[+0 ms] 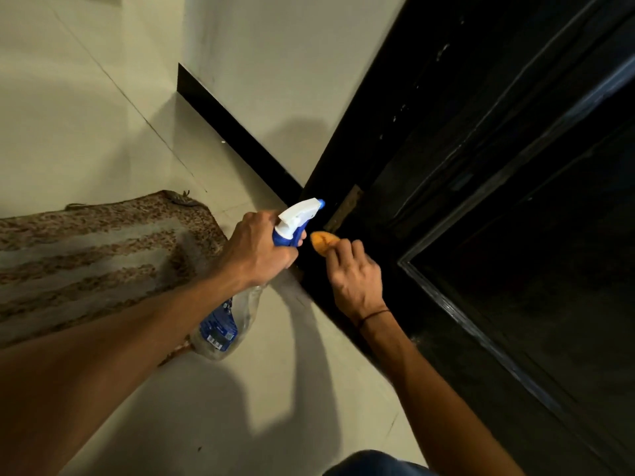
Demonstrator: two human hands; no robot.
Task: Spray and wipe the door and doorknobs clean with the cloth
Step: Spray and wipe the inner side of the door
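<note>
Fingers: those of the left hand (261,249) are curled tight round the neck of the spray bottle (247,276); those of the right hand (354,280) are bunched together, pinching the orange cloth (324,242) against the lower edge of the door (498,201).

Door: dark, panelled, filling the right of the view. No doorknob is visible here. A worn, rusty plate (347,209) sits on the door edge just above the cloth.

Spray bottle: its long axis runs from the clear base, low and toward the person, up to the white trigger head. The blue nozzle (320,203) points at the door edge, close to the rusty plate.

Cloth: only a small orange fold shows beyond the fingers, just beside the bottle's neck.

Risks, as judged: with nozzle and cloth hand so near each other, a squeeze could wet the knuckles rather than the door. Overspray may fall on the tiled floor (86,115) and rug (96,255), leaving a slip hazard. The rough plate could snag the cloth.
</note>
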